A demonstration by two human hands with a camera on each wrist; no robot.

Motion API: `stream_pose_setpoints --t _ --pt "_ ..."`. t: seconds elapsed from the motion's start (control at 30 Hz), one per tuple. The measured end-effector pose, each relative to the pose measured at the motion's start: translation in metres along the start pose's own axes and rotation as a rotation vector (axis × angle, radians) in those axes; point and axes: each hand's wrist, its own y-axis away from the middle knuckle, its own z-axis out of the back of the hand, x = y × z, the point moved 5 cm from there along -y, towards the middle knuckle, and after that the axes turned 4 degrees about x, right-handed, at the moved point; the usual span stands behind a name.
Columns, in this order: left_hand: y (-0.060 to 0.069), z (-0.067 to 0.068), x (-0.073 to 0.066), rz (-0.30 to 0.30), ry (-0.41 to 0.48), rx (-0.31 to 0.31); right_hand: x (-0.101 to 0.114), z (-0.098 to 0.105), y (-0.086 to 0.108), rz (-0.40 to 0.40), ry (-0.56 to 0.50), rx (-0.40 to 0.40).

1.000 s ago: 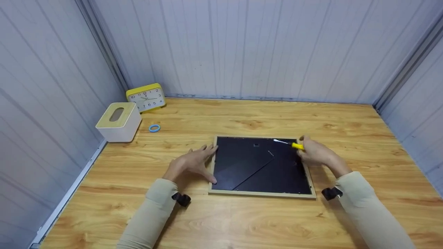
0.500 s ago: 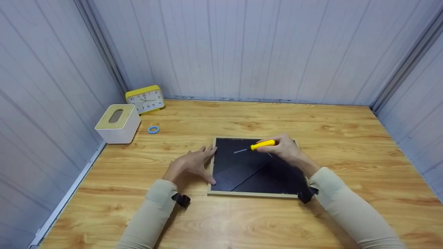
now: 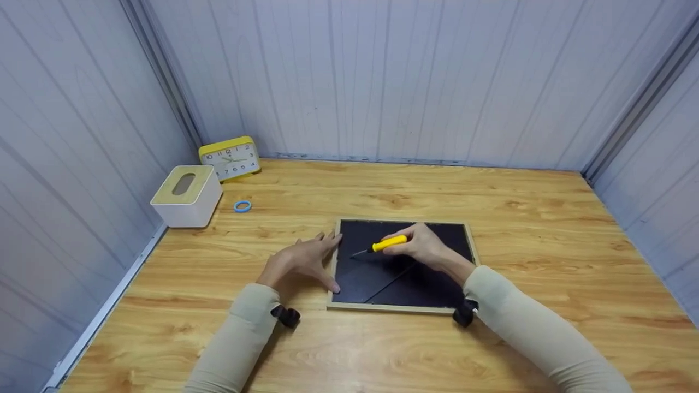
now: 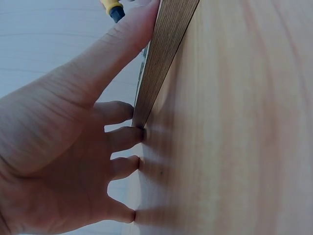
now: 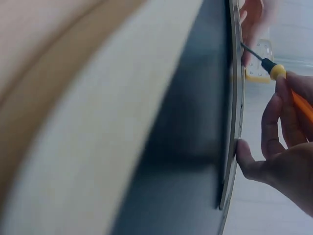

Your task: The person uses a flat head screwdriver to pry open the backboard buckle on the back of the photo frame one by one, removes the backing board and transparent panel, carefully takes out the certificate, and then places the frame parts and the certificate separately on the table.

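Note:
A picture frame [image 3: 352,281] with a light wooden rim lies face down on the table, its black backing up. A diagonal line crosses the backing. My left hand [image 3: 303,259] spreads over the frame's left side, thumb on the near left corner area. In the left wrist view, the fingers of that hand [image 4: 63,142] reach down along the wooden edge [image 4: 164,54] to the table. Above the backing, my right hand [image 3: 428,248] pinches a yellow-handled screwdriver [image 3: 389,243]. Its shaft points left toward the frame's left side; whether the tip touches the backing, I cannot tell.
A white tissue box [image 3: 185,210] with a wood-look lid stands at the left, in front of a yellow desk clock [image 3: 230,159]. A blue ring [image 3: 242,206] lies beside the box. Walls bound the wooden table [image 3: 524,207] at the back and sides.
My right hand has carried the screwdriver leftward from the frame's far right corner to over the backing's left half. The left hand and the frame have stayed put.

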Motion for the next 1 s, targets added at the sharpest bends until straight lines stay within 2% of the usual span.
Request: stream_pose_setpoints --t 0.33,0.63,1.0 --pt "0.002 -0.002 0.001 0.014 0.016 0.006 0.001 -0.015 -0.002 0.009 0.067 0.009" --pt "0.001 0.000 0.000 -0.011 -0.002 0.003 0.001 -0.016 0.000 0.033 0.118 0.013" --pt "0.000 0.000 0.000 -0.002 0.003 0.004 0.001 -0.018 0.001 0.029 0.134 -0.009"
